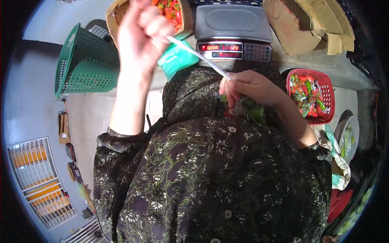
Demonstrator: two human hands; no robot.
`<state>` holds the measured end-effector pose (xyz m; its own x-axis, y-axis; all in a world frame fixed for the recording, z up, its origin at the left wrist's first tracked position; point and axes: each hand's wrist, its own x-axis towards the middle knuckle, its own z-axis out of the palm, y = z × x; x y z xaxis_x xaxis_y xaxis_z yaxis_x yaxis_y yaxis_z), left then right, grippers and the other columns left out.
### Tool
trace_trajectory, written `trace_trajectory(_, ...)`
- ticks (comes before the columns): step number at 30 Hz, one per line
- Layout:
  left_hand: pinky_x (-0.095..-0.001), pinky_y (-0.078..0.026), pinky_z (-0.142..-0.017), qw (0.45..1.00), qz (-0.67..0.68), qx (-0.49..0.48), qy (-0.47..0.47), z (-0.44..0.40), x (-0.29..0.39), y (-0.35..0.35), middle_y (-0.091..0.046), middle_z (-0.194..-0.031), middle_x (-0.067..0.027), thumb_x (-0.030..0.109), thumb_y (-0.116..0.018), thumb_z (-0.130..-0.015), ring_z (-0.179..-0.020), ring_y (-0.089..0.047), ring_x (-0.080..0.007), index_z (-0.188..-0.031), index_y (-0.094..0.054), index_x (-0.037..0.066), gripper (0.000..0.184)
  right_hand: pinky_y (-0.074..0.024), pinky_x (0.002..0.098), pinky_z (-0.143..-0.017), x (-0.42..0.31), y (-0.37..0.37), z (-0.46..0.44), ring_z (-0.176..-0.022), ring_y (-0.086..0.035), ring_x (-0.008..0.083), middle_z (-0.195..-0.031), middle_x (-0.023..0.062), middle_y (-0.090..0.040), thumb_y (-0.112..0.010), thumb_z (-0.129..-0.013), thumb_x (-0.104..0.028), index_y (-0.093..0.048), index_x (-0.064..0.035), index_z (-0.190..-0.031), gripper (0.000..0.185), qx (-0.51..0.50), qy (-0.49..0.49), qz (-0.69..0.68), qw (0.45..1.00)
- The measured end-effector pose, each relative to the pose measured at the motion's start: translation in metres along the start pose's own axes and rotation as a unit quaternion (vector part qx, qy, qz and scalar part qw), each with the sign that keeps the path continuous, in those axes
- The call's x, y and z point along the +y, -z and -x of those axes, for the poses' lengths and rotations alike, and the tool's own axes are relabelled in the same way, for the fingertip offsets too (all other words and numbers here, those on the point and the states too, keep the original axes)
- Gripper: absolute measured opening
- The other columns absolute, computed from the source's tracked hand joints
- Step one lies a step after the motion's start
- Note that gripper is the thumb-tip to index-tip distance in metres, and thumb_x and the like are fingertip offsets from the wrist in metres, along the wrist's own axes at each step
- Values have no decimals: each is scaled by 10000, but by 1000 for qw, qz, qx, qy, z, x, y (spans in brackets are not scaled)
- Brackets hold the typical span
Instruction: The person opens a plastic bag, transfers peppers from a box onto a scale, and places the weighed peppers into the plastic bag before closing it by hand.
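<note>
Holds a thin, twisted strip of whitish plastic (198, 57) stretched in slanting line between both hands, in front of the floral dark clothing (227, 170) and near the digital scale with grey metal plate (233, 24). With left hand (142, 34), closed and rather blurred, grips the upper end; with right hand (255, 87), fingers narrow, pinches the lower end, just beside a clear plastic bag (250, 110) with green contents. Cannot tell if joined to this bag. Seems very light, soft, maybe slippery; better to grasp firmly near both ends, without squeezing the bag.
</note>
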<state>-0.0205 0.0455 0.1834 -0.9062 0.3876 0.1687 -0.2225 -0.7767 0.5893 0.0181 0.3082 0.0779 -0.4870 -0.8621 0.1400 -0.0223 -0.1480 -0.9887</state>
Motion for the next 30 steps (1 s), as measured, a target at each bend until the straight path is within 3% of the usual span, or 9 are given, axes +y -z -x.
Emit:
trace_trajectory(2, -263, -238, -496, 958, -189, 36, -213, 0, 21, -16, -253, -587, 52, 179, -387, -963, -505, -262, -82, -728, -417, 115, 246, -460, 269, -752, -6, 0, 2, -740, -604, 128, -733, 41, -644, -437, -959, -246, -608, -10, -853, 310, -3, -29, 3, 1000)
trace_trajectory(5, -308, -448, -677, 715, -528, 88, -449, 11, 28, -42, -538, -750, -50, 246, -456, -915, -694, -521, -162, -892, -558, 61, 212, -461, 261, -736, -2, 2, 9, -738, -606, 128, -743, 52, -641, -429, -965, -259, -595, -7, -898, 309, 25, -79, -25, 996)
trace_trajectory(9, -380, -453, -803, 408, -839, -259, -248, 34, -78, -51, -572, -954, -145, 156, -566, -760, -841, -581, -257, -1119, -520, 16, 388, -467, 271, -720, -6, -6, 7, -718, -608, 135, -761, 55, -635, -434, -970, -301, -597, -14, -905, 337, 7, -79, -25, 997)
trace_trajectory(12, -381, -479, -714, 258, -922, -288, 26, 44, -85, -56, -614, -841, -86, 163, -556, -754, -745, -618, -235, -1034, -557, 10, 319, -468, 274, -721, -1, -11, 7, -721, -608, 137, -774, 57, -631, -443, -967, -304, -601, -13, -915, 335, 20, -83, -44, 995)
trace_trajectory(15, -330, -458, -597, 243, -904, -349, 36, 37, -61, -64, -566, -682, 3, 185, -567, -721, -612, -591, -185, -854, -551, 61, 182, -459, 278, -752, -20, -11, 4, -769, -602, 138, -784, 54, -628, -455, -956, -269, -609, -7, -912, 307, -21, -114, -82, 990)
trace_trajectory(18, -282, -431, -559, 261, -850, -448, -89, 32, -43, -57, -511, -657, 11, 205, -573, -676, -609, -566, -156, -738, -486, 97, 152, -440, 284, -792, -26, -16, -7, -824, -586, 135, -808, 48, -625, -480, -937, -262, -624, 2, -911, 302, -77, -105, -74, 989)
trace_trajectory(22, -292, -392, -535, 281, -820, -479, -140, 30, -33, -66, -457, -650, 30, 217, -577, -656, -596, -515, -152, -718, -485, 134, 139, -404, 294, -865, -25, -18, -18, -945, -548, 142, -963, 59, -613, -539, -903, -281, -657, 3, -929, 309, -135, -77, -42, 987)
trace_trajectory(26, -309, -374, -529, 344, -817, -427, -177, 26, -36, -23, -458, -654, 15, 203, -597, -706, -593, -513, -167, -749, -511, 135, 119, -351, 315, -955, -29, -19, -18, -1103, -471, 174, -1167, 90, -550, -585, -872, -254, -688, -40, -997, 269, -114, -38, 45, 992)
trace_trajectory(30, -346, -414, -544, 435, -848, -273, -128, 59, -74, 25, -498, -679, -31, 183, -619, -752, -611, -549, -210, -811, -538, 113, 122, -267, 347, -1049, 4, -22, -6, -1282, -356, 248, -1413, 199, -337, -607, -864, -254, -688, -105, -1064, 262, 35, 23, 14, 999)
